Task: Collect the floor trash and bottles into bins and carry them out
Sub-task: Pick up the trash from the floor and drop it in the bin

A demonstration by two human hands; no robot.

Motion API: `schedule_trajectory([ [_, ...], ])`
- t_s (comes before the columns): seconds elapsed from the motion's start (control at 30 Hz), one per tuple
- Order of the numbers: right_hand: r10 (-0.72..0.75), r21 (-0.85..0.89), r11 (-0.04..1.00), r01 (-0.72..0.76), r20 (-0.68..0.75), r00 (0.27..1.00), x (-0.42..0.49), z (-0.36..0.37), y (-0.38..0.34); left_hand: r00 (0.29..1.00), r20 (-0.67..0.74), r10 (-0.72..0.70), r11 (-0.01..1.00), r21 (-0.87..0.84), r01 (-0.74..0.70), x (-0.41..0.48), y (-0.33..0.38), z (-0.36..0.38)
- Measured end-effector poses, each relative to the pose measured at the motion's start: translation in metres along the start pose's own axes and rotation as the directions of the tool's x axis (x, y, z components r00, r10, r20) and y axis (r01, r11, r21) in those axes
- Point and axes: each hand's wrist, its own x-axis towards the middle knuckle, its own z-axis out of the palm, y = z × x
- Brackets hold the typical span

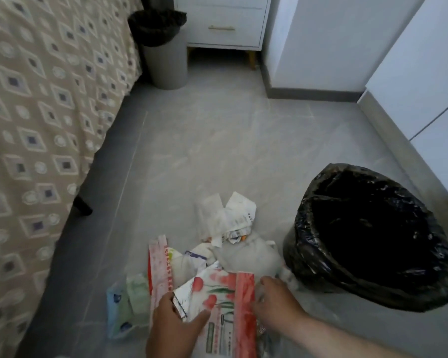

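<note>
Head view: the flowered bag (217,306) lies on the floor trash, long side pointing away, between both hands. Left hand (173,324) spreads its thumb across it (fingers hidden, can't tell); right hand (274,301) fingers curl over its right edge, and the black bin (305,228) stands just right of that hand.

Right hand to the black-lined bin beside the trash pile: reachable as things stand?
Probably yes. The right hand touches the floral wrapper, and the black-lined bin stands close on its right, mouth open and upward; only low, crumpled litter lies between them.
</note>
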Motion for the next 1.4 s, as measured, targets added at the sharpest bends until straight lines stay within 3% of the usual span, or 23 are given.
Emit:
schedule_trajectory([
  [0.17, -0.225, 0.004, 0.974, 0.227, 0.126, 0.966, -0.002, -0.014, -0.013, 0.999, 0.039, 0.011, 0.996, -0.088, -0.007, 0.003, 0.005, 0.002],
  [0.23, -0.268, -0.188, 0.929, 0.320, 0.258, 0.928, 0.003, -0.020, -0.009, 1.000, 0.029, -0.001, 0.993, -0.121, 0.004, 0.005, 0.008, -0.004],
  [0.33, -0.183, -0.576, 0.660, 0.482, 0.499, 0.847, 0.012, -0.036, 0.005, 1.000, 0.010, 0.007, 0.994, -0.112, -0.006, 0.014, 0.004, -0.016],
  [0.4, -0.108, -0.650, 0.507, 0.566, 0.604, 0.790, 0.009, -0.047, 0.012, 1.000, 0.009, -0.003, 0.996, -0.091, 0.004, 0.015, 0.004, -0.023],
  [0.47, -0.081, -0.692, 0.419, 0.588, 0.616, 0.783, 0.002, -0.049, 0.024, 1.000, -0.001, 0.012, 0.997, -0.080, -0.012, 0.014, 0.007, -0.029],
  [0.57, -0.175, -0.708, 0.424, 0.564, 0.547, 0.819, -0.006, -0.046, 0.038, 0.999, -0.023, 0.046, 0.997, -0.062, -0.047, 0.012, 0.014, -0.035],
  [0.73, -0.331, -0.607, 0.619, 0.499, 0.374, 0.866, -0.019, -0.071, 0.021, 0.995, -0.073, 0.070, 0.993, -0.093, -0.077, 0.003, 0.034, -0.051],
  [0.87, -0.486, -0.448, 0.708, 0.546, 0.251, 0.837, -0.033, -0.093, -0.008, 0.988, -0.131, 0.083, 0.972, -0.207, -0.109, -0.006, 0.064, -0.069],
  [0.97, -0.525, -0.321, 0.784, 0.531, 0.114, 0.844, -0.047, -0.122, -0.031, 0.980, -0.168, 0.108, 0.941, -0.300, -0.155, -0.016, 0.095, -0.084],
  [1.17, -0.464, 0.055, 0.875, 0.481, -0.188, 0.866, -0.057, -0.183, -0.043, 0.982, -0.166, 0.092, 0.818, -0.549, -0.169, -0.017, 0.137, -0.099],
  [1.33, -0.300, 0.346, 0.844, 0.410, -0.329, 0.895, -0.056, -0.216, -0.024, 0.984, -0.141, 0.113, 0.756, -0.630, -0.177, -0.023, 0.167, -0.096],
  [1.4, -0.236, 0.468, 0.784, 0.408, -0.383, 0.893, -0.057, -0.236, -0.012, 0.981, -0.150, 0.122, 0.764, -0.617, -0.189, -0.027, 0.179, -0.088],
])
